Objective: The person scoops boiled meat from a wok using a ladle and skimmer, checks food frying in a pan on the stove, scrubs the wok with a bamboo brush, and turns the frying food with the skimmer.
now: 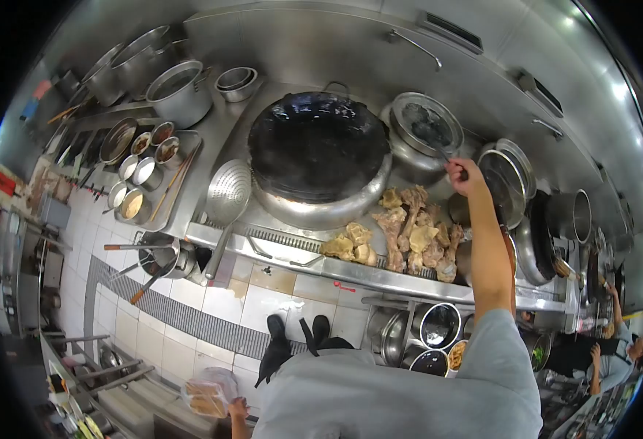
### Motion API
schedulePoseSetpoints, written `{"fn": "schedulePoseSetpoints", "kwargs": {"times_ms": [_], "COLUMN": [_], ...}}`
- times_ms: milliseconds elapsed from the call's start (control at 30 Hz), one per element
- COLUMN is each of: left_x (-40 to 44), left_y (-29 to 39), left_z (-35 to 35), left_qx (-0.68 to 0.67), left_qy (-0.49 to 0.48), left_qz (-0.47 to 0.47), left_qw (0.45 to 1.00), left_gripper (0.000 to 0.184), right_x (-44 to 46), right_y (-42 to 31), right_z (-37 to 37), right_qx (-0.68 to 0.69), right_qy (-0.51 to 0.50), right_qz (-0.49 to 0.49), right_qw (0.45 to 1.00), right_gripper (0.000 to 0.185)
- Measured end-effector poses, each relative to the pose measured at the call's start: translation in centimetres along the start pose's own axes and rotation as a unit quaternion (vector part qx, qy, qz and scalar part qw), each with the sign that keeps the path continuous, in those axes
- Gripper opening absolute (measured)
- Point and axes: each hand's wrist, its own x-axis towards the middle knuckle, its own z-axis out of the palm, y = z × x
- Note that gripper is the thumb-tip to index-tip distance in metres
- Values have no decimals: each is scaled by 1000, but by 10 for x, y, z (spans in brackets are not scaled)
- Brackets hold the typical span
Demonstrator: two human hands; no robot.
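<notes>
My right hand (465, 177) is closed round the handle of a ladle, whose bowl (432, 132) is in the steel pot (402, 117) behind the counter's right part. Low in the view, my left hand (239, 408) holds the edge of a clear plastic bag (210, 391) with something light brown inside. Left of my right forearm, large bones with meat (416, 234) lie on the counter's front grate. A big black wok (318, 150) stands in the middle, with dark contents. The perforated skimmer (228, 192) rests left of it, its handle over the counter edge.
Seasoning bowls (146, 172) sit on a tray at the left, near a large pot (180, 95). More pots (570, 215) stand at the right. Black containers (440, 325) are under the counter. Another person (607, 358) stands at the far right.
</notes>
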Motion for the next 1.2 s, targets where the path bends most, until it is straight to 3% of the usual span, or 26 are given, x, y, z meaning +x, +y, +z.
{"fn": "schedulePoseSetpoints", "kwargs": {"times_ms": [100,200,267,367,433,633,833,900,1033,1100,1133,1167,1200], "left_x": [0,7,7,30,31,39,10,7,-30,-45,-51,-65,-74], "left_y": [-8,19,51,74,104,124,76,36,0,-12,-17,-13,-12], "left_z": [21,30,24,11,-2,-11,4,15,27,35,40,45,54], "left_qx": [30,-113,-133,-165,-169,-125,-138,-208,-213,-235,-236,-252,-269], "left_qy": [23,33,59,119,130,160,122,106,115,144,144,151,157], "left_qz": [60,-94,-59,73,123,141,73,12,-76,-103,-107,-116,-125], "left_qw": [997,989,988,976,969,969,980,972,967,956,955,949,942], "left_gripper": [26,29,30,29,26,28,26,22,24,25,25,24,24], "right_x": [-12,-55,-82,-123,-140,-163,-142,-133,-107,-102,-108,-104,-96], "right_y": [3,14,24,42,50,101,170,190,214,224,219,216,206], "right_z": [-17,-10,-3,12,15,36,85,105,111,107,103,94,80], "right_qx": [-11,-7,-45,-60,-62,-51,-202,-254,-351,-571,-692,-695,-702], "right_qy": [-62,-73,-89,-76,-93,-86,-104,-65,-95,-65,-6,-9,44], "right_qz": [1,29,17,-3,28,93,79,63,6,-196,-317,-313,-373], "right_qw": [998,997,995,995,993,991,971,963,932,795,648,647,605], "right_gripper": [24,26,26,26,26,29,27,25,25,32,42,42,44]}}
